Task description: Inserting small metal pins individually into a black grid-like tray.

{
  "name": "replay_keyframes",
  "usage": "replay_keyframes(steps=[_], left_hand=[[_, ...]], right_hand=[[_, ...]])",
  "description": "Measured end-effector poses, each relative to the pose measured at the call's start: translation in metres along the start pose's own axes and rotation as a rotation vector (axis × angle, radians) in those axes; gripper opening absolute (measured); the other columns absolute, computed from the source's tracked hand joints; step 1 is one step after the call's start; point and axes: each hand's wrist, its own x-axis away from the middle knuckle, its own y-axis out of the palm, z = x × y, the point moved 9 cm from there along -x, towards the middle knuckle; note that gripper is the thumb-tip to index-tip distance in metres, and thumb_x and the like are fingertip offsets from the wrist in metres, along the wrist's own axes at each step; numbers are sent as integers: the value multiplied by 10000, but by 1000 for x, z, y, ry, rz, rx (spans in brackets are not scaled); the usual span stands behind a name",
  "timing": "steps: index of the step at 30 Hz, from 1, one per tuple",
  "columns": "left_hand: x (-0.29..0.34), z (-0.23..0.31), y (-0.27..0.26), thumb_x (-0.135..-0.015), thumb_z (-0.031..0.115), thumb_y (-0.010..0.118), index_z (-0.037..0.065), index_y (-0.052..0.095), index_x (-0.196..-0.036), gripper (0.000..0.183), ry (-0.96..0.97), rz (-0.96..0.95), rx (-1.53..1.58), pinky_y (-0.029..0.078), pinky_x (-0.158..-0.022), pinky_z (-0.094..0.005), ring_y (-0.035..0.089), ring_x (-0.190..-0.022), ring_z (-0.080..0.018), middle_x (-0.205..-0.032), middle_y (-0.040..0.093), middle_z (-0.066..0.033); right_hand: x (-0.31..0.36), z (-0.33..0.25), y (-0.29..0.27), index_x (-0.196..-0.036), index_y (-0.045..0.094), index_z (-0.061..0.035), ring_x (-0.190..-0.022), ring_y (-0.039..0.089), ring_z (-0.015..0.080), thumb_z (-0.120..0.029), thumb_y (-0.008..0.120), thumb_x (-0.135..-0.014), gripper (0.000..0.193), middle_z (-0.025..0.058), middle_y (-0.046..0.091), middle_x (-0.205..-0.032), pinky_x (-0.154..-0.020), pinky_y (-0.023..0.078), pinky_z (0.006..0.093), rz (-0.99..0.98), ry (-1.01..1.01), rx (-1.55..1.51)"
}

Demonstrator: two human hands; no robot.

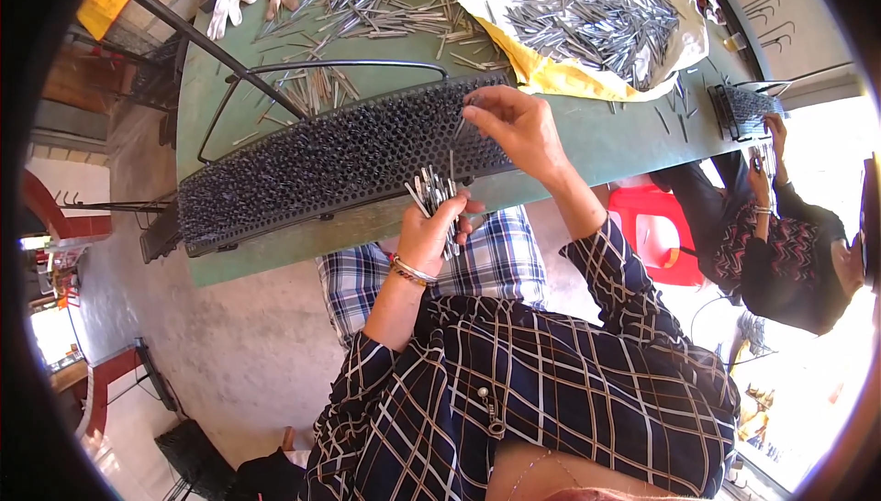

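Note:
My left hand (424, 237) is closed around a bundle of thin metal rods (429, 189), just in front of the table's near edge. The rods stick out above and below the fist. My right hand (521, 129) pinches a single slim rod (455, 134), which hangs down over the right part of a long black rack (385, 148). Rows of round holes cover that rack. Its left part is densely filled with dark upright pieces, while open holes show toward the right. A wire handle (349, 64) rises along its far side.
On the green table (587, 125), loose rods (395, 5) lie beyond the rack. A white and yellow sack (528, 70) holds a large heap. Work gloves (229, 7) lie at the far left. To the right, a co-worker (780, 244) handles a smaller rack (745, 108) near a red stool (656, 226).

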Motion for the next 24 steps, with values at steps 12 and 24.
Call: replay_keyframes(steps=[12, 24], left_hand=[[2, -2, 1, -865, 172, 608, 8, 609, -973, 196, -47, -9, -41, 431, -476, -236, 545, -588, -104, -844, 670, -136], [4, -1, 2, -862, 155, 613, -2, 599, -982, 198, -52, -20, -38, 429, -474, -237, 543, -589, -101, -842, 668, -144]], right_hand=[[-16, 4, 15, -960, 671, -23, -605, 565, 74, -133, 709, -809, 191, 55, 660, -774, -569, 471, 241, 21, -235, 328], [-6, -13, 23, -963, 669, -41, -606, 589, 158, -118, 697, -798, 185, 78, 657, -854, -574, 485, 276, -11, -379, 449]])
